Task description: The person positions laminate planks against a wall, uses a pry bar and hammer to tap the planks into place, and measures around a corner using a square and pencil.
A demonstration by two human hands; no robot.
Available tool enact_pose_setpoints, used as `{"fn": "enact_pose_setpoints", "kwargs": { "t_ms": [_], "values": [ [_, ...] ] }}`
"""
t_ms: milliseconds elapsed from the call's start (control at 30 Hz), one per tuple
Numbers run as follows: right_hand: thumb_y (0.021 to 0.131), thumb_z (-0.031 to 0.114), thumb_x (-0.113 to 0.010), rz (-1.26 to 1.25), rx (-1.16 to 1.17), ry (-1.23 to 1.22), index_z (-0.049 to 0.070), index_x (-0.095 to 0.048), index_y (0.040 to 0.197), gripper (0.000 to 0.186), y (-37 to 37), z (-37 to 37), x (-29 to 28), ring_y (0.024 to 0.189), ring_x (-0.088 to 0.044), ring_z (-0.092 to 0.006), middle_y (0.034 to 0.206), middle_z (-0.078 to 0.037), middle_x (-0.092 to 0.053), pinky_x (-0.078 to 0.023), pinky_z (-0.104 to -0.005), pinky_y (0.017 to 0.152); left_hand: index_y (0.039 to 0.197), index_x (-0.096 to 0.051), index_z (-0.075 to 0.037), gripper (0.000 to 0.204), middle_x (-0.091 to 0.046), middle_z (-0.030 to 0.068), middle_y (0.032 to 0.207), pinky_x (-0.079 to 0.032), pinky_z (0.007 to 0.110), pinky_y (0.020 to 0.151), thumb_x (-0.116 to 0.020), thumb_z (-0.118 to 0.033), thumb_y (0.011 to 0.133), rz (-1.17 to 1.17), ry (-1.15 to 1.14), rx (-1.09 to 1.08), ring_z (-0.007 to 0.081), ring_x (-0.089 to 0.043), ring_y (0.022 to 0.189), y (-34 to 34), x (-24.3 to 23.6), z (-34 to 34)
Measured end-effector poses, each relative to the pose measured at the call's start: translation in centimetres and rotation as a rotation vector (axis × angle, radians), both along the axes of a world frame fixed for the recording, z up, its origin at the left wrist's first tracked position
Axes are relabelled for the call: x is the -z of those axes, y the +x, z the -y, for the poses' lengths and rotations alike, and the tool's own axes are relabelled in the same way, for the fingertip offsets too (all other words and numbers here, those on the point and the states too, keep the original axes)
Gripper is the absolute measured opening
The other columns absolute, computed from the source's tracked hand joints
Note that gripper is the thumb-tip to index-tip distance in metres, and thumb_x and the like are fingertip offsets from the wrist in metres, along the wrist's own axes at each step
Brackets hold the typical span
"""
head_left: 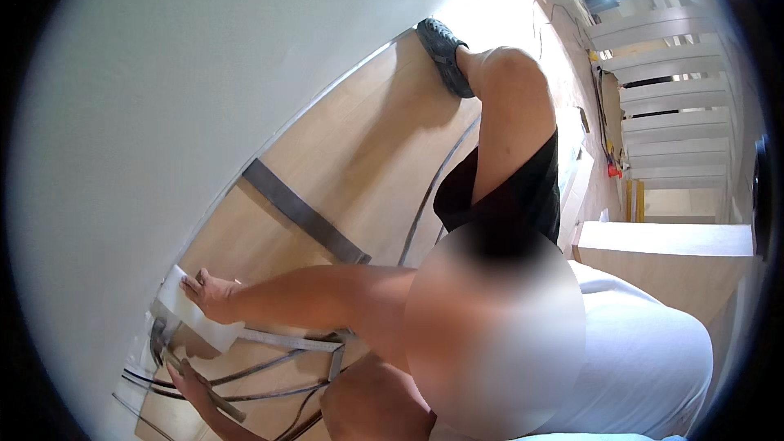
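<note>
My right arm reaches toward the foot of the wall at the left. My right hand (214, 297) is closed on a white flat piece (174, 287), holding it against the wall's lower edge. Nearer the bottom edge, my left hand (192, 386) grips the handle of a hammer (226, 408). The dark hammer head (158, 341) is close to the wall, just below the white piece; whether it touches anything I cannot tell. A pale L-shaped metal square (298, 343) lies on the floor beneath my right arm. A blurred patch covers part of my upper body.
The white wall (163, 114) fills the left side. A dark grey flat strip (304, 211) lies across the wood-toned floor (359, 122). Cables (420, 212) run over the floor, several more (253, 394) by my left hand. White stairs (674, 106) and a pale box (665, 269) stand at the right.
</note>
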State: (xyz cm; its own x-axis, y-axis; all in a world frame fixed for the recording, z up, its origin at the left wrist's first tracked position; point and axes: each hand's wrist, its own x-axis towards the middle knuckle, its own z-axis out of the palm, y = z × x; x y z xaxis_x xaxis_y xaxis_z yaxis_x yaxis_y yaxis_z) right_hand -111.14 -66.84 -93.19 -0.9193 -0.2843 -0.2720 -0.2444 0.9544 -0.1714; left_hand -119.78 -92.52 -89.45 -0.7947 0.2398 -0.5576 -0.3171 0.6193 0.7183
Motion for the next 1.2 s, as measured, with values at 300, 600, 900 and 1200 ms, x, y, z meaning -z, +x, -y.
{"fn": "enact_pose_setpoints", "kwargs": {
  "t_ms": [300,600,900,1200],
  "values": [
    [0.088,0.023,-0.063,-0.085,0.019,0.046,-0.001,-0.07,0.121,0.041,0.0,-0.5,-0.2,0.144,-0.031,-0.0425,0.156,-0.029,-0.032,-0.041,-0.0553,0.095,0.151,-0.036,-0.007,0.056,-0.052,0.0035,0.073,-0.033,0.023,0.038,-0.052,-0.016,0.098,0.115,-0.058,0.046,0.0067,-0.042,0.048,-0.3,-1.1,-0.8],
    [0.087,0.022,-0.063,-0.054,0.085,-0.078,-0.003,-0.065,0.127,0.048,-0.4,0.2,2.7,0.141,-0.035,-0.0404,0.155,-0.029,-0.034,-0.038,-0.0542,0.097,0.146,-0.043,-0.009,0.048,-0.052,0.0002,0.076,-0.032,0.025,0.039,-0.052,-0.018,0.099,0.055,-0.089,0.1,0.0063,-0.04,0.047,0.4,-0.1,-2.0],
    [0.087,0.02,-0.063,0.015,0.005,0.018,-0.008,-0.057,0.134,0.055,-0.6,-0.5,-1.5,0.143,-0.034,-0.0387,0.157,-0.026,-0.033,-0.038,-0.0547,0.096,0.151,-0.037,-0.009,0.055,-0.045,0.0017,0.056,-0.031,0.026,0.034,-0.051,-0.015,0.098,0.074,-0.133,0.089,0.0092,-0.04,0.037,0.9,-1.0,-1.2],
    [0.091,0.02,-0.057,0.09,-0.016,-0.046,-0.008,-0.055,0.136,0.053,-1.6,-0.5,-1.1,0.145,-0.031,-0.0379,0.158,-0.025,-0.032,-0.038,-0.0559,0.098,0.147,-0.038,-0.006,0.053,-0.049,0.0007,0.063,-0.029,0.025,0.034,-0.052,-0.017,0.097,0.052,0.025,0.096,0.0078,-0.038,0.039,0.8,-1.9,-2.1]
  ]
}}
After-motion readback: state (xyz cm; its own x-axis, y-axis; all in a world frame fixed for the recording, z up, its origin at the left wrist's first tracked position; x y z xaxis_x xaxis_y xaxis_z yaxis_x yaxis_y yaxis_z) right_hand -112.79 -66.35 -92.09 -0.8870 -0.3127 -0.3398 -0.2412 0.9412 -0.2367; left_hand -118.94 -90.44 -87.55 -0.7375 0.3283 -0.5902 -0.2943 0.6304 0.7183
